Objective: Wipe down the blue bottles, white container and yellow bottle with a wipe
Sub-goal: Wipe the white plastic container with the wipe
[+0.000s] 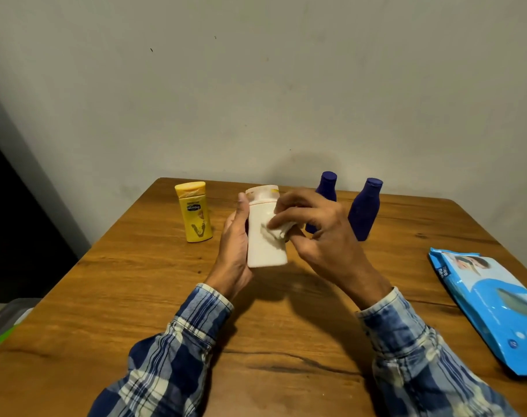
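**Q:** What are the fingers doing?

**A:** The fingers of the right hand are curled and bunched together. They pinch a crumpled white wipe and press it against the front of the white container. The left hand grips the container's left side. Its thumb lies straight up along the edge, almost to the cap. The other left fingers are hidden behind the container.

**Q:** And the container itself?

**A:** It is upright, cap on top, between the two hands. I cannot tell whether its base touches the wooden table.

**Q:** What lies around the container?

**A:** Just to its left stands a yellow bottle, upright and apart from the left hand. Behind and to the right of the container are two dark blue bottles. The first blue bottle is partly hidden by the right hand. The second blue bottle stands farther right, in full view. Well to the right of the container, a blue pack of wipes lies flat at the table edge. Both arms wear blue plaid sleeves, reaching in from below the container.
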### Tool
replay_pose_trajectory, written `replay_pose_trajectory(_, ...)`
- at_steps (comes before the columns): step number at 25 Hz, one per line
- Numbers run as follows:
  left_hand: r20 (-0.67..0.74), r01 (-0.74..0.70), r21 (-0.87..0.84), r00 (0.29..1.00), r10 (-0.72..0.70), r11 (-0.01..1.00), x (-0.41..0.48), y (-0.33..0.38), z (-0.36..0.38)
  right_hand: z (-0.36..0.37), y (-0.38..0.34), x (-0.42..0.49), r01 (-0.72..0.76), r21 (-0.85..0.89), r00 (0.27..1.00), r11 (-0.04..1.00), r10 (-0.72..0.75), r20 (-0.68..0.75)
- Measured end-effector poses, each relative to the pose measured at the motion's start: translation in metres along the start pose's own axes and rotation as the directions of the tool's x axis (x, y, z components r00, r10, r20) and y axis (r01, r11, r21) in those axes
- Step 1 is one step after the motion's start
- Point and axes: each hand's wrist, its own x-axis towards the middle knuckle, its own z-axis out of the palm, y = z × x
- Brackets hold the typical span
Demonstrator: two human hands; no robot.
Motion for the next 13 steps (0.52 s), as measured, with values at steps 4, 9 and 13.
replay_pose_trajectory(4,0.009,0.030,0.042,0.999,-0.030,0.999,-0.004,-0.003,0.006,-0.002,0.001,0.002,-0.139,0.052,0.959,0.989,0.147,-0.243)
replay_pose_trajectory(9,0.001,0.112,-0.044,0.994,-0.112,0.993,0.002,-0.002,-0.004,0.002,-0.002,-0.001,-0.085,0.045,0.994,0.995,0.081,0.073)
replay_pose_trajectory(13,0.013,0.156,-0.116,0.988,-0.156,0.981,0.002,-0.003,0.000,-0.006,0.004,0.002,-0.153,0.083,0.981,0.985,0.141,0.135)
